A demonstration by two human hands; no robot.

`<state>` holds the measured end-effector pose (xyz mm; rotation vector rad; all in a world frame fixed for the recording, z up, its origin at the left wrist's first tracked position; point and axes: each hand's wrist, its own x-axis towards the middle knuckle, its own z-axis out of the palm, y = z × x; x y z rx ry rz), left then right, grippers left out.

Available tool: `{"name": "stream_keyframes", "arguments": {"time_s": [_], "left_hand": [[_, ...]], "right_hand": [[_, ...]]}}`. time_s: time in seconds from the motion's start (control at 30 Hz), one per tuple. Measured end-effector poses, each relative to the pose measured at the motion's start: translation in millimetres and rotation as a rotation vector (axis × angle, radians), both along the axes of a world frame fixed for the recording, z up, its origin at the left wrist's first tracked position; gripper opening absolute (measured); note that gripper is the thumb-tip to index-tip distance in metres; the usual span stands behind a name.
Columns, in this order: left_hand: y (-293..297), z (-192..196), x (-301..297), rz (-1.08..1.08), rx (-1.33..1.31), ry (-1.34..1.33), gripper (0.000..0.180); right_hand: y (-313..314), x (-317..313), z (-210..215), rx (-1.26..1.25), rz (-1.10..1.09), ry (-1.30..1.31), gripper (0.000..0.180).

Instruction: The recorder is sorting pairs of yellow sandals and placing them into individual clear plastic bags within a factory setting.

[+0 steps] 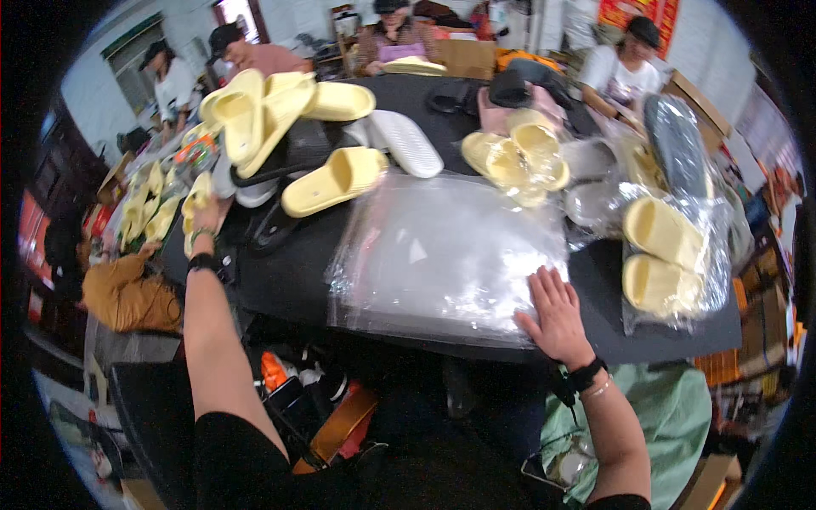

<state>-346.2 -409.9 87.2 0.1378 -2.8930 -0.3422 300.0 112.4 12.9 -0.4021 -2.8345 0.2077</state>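
My left hand [206,219] reaches to the table's left end and closes on a pale yellow slide slipper [198,194]; part of its grip is hidden. My right hand [557,313] lies flat with fingers spread on the lower right corner of a stack of clear plastic bags [450,255]. Just beyond the stack's upper left lies another yellow slipper [333,182], beside a white slipper [408,143]. More yellow slippers [255,119] are heaped behind them. Right of the stack, a pair of yellow slippers [663,255] sits inside a clear bag.
The black table [280,285] also bears bagged yellow slippers [518,157], a bagged dark grey slipper [676,144] and black slippers [527,81] at the back. Several people sit around the far side. A green cloth [654,408] hangs below the right front edge.
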Motion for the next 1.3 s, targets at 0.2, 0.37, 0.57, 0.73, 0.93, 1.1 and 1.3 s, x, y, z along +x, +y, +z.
{"name": "stream_keyframes", "arguments": {"time_s": [0.2,0.37,0.57,0.73,0.93,1.1,1.3], "left_hand": [[203.4,-23.6,186.0,-0.279,0.001,0.828,0.068],[311.8,-22.5,379.0,-1.225,0.163,0.275,0.055],[367.9,-71.8,464.2,-1.381,0.020,0.045,0.061],[370.7,-94.6,473.1,-1.360,-0.071,0.098,0.064],[371.7,-91.2,474.8,-1.342,-0.067,0.110,0.063],[368.1,-90.5,474.2,-1.326,-0.064,0.138,0.061],[369.7,-90.3,477.8,-1.337,-0.041,0.135,0.061]], "right_hand": [[10.1,17.4,-0.6,0.053,-0.100,-0.032,0.071],[10.4,20.8,-3.0,0.040,-0.072,-0.009,0.070],[11.0,19.9,-9.7,0.035,-0.085,-0.039,0.072],[53.0,18.5,22.4,-0.231,0.081,-0.147,0.061],[135.0,-49.4,105.8,-0.075,-0.082,0.157,0.054],[168.5,-103.8,122.5,0.443,-0.231,0.103,0.077],[240.0,-158.3,93.4,0.225,-0.411,-0.080,0.036]]}}
